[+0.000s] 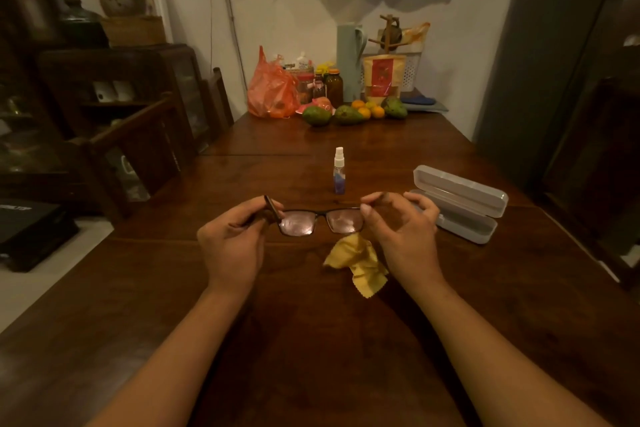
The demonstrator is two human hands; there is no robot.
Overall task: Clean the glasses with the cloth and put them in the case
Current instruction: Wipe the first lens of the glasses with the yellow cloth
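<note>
Above the table (145, 288), the left hand (230, 241) pinched one end of the glasses (320, 220) and the right hand (398, 229) pinched the other. They stretched sideways. Just under them, nearer the right hand, lay the cloth (356, 262). Farther right, the case (460, 205) sat open.

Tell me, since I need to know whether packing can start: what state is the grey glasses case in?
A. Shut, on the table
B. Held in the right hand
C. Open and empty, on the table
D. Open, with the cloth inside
C: the case lies open and empty on the table, while the yellow cloth lies apart from it, below the glasses.
</note>
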